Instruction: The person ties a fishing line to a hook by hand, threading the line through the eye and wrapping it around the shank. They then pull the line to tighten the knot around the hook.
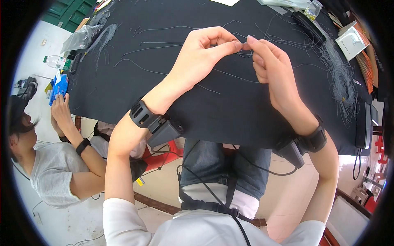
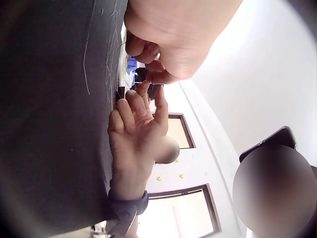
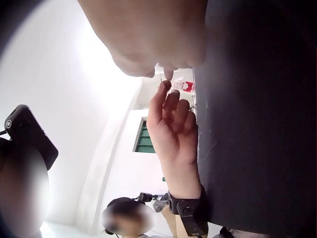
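Above the far half of the black table, my left hand (image 1: pixel 201 55) and right hand (image 1: pixel 276 67) meet fingertip to fingertip. Thumb and forefinger of each pinch a small piece of thin grey cord (image 1: pixel 245 44), mostly hidden by the fingertips; I cannot tell its exact shape there. The right hand's other fingers are curled in toward the palm. Several loose grey cords (image 1: pixel 150 70) lie on the table to the left of and under the hands. In the left wrist view the right hand (image 2: pixel 133 134) faces the left; in the right wrist view the left hand (image 3: pixel 173 129) shows from the palm side.
A tangled bundle of grey cords (image 1: pixel 338 78) lies along the right side of the black table (image 1: pixel 230 110). Near it are a small jar (image 1: pixel 313 10) and a white card box (image 1: pixel 352 43). At left are plastic bags (image 1: pixel 82 39), a bottle (image 1: pixel 57 62) and a seated person (image 1: pixel 61 172) touching a blue packet.
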Tool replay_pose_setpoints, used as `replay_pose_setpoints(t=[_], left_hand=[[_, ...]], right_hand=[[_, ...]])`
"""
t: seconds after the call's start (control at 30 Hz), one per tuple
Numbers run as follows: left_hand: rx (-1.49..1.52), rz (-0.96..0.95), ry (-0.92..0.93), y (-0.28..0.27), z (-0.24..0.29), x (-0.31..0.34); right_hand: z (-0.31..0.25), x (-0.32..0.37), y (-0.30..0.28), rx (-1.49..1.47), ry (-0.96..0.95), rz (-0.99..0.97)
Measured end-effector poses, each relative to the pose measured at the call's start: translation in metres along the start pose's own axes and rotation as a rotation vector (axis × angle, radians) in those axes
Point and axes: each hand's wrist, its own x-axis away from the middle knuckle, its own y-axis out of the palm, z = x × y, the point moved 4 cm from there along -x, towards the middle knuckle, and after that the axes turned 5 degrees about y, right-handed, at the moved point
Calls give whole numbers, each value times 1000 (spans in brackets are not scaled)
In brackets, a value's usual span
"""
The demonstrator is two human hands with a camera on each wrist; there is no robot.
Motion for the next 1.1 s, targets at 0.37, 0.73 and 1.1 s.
replay_pose_setpoints(t=[0.37, 0.73, 1.1], left_hand=[[-130, -18, 4, 0, 2, 0], [-93, -28, -20, 1, 1, 1], [-38, -39, -95, 2, 1, 1]], right_hand=[[3, -1, 1, -32, 5, -1], [11, -5, 1, -204, 111, -93], [12, -8, 1, -260, 124, -173]])
